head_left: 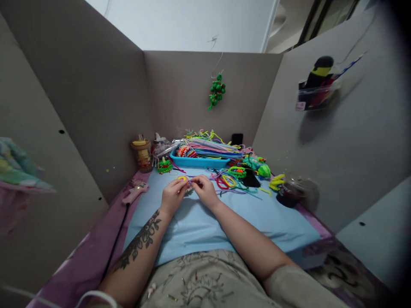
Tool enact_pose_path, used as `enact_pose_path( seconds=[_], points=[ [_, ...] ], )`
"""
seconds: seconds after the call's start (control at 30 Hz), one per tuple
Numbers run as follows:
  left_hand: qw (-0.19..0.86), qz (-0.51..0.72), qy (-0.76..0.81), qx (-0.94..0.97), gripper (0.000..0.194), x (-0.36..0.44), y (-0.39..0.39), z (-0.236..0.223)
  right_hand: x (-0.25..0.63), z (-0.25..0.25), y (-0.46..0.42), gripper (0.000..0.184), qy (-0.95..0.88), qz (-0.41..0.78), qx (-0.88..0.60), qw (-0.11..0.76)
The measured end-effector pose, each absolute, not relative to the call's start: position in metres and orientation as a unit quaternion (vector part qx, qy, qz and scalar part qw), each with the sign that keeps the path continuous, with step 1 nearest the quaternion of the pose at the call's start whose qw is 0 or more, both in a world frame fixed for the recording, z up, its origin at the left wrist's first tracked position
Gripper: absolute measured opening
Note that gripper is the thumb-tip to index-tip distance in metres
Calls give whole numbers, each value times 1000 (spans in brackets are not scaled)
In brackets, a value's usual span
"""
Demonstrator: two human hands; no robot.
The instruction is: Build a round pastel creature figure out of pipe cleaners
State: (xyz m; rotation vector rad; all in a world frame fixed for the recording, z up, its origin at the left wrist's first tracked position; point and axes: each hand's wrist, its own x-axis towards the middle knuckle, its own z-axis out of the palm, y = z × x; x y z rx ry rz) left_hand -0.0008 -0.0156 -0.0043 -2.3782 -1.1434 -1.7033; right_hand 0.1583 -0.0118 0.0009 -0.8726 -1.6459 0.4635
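Note:
My left hand (175,192) and my right hand (204,191) meet over the blue cloth, fingertips pinched close together. Between them is a small pipe-cleaner piece (182,178) with yellow and pink at its top and some purple by the fingertips. Its lower part is mostly hidden by my fingers. Just beyond the hands lie loose pipe cleaners (226,182) in red, yellow, purple and teal. A green fuzzy figure (165,165) sits to the left, and a green and orange one (237,172) to the right.
Behind stands a blue tray (201,162) heaped with pipe cleaners. A pink glue gun (135,191) with a black cord rests at left, near a brown cup (141,152). A dark cup (290,194) is at right. Grey panels enclose the table; a clear holder (317,96) hangs right.

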Motion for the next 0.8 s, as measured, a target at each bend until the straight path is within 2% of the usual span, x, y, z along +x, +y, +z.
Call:
enact_pose_path(
  seconds=[0.43,0.8],
  points=[
    [4,-522,-383,-762,20,0,-17,-3,158,3,-13,7,-704,176,-381,572],
    [-63,-512,-380,-768,19,2,-16,-4,158,0,-12,8,-703,183,-382,571]
  ],
)
